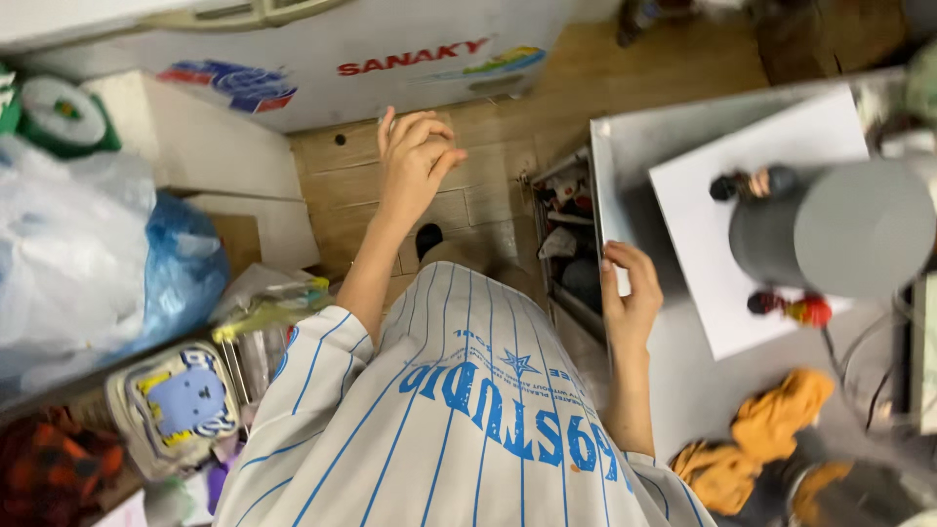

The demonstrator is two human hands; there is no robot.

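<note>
My left hand (412,168) is raised over the wooden floor (493,127), fingers curled in with the thumb against the fingertips; I see nothing in it. My right hand (630,295) curls around the left edge of a grey table (625,137), beside a white board (717,244) lying on it. A grey cylinder (844,229) stands on the board, with one small figurine (742,183) at its upper left and another (793,309) below it. My striped white and blue shirt (459,420) fills the bottom of the view.
A white chest freezer (322,59) stands ahead. Clear (59,254) and blue (181,263) plastic bags and clutter are piled at the left. An open shelf (566,244) with items sits under the table's edge. An orange cloth (771,429) lies at lower right.
</note>
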